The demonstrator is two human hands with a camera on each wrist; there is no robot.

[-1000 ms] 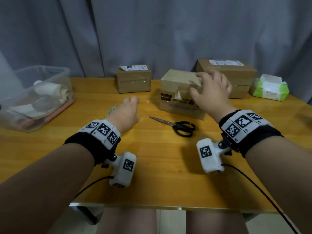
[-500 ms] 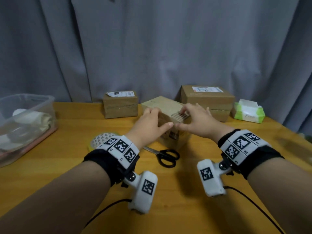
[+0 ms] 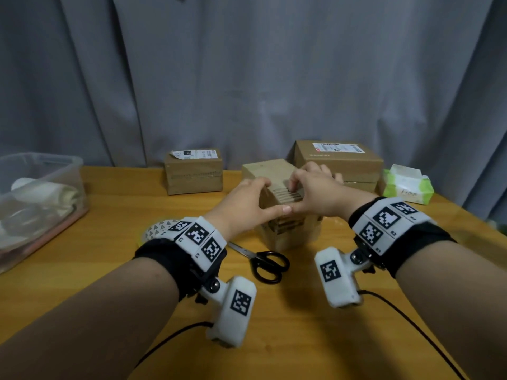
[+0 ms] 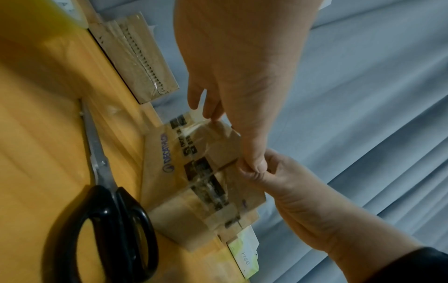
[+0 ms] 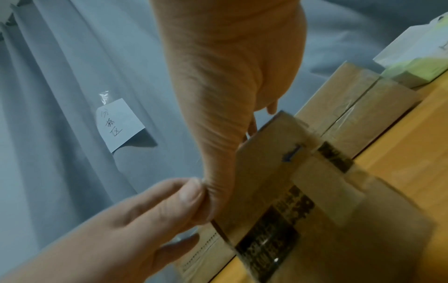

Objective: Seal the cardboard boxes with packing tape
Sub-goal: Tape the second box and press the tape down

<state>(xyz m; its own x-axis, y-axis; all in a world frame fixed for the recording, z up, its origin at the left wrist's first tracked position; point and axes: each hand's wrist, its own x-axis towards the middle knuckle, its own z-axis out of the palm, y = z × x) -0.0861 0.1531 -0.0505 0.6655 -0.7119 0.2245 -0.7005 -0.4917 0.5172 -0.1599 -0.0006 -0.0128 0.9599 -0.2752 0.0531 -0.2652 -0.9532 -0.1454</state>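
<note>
A small cardboard box (image 3: 288,231) with old tape and dark label scraps on it stands mid-table, one corner turned toward me. My left hand (image 3: 267,194) and right hand (image 3: 299,194) both grip its top: fingers lie over the top flaps (image 3: 285,192) and the two thumbs meet on the near face. The left wrist view shows the thumb tips touching at the box (image 4: 194,172) edge. A patterned tape roll (image 3: 156,230) lies on the table, half hidden behind my left wrist. Black-handled scissors (image 3: 264,260) lie just in front of the box.
A small labelled box (image 3: 193,174) and a larger labelled box (image 3: 337,160) stand at the back. A green tissue pack (image 3: 406,185) sits far right, and a clear plastic bin (image 3: 41,198) of rolls far left. A grey curtain hangs behind the wooden table (image 3: 109,256).
My left hand left the table by the tape roll and joined the right hand on the box. The box has come nearer and turned a corner toward me.
</note>
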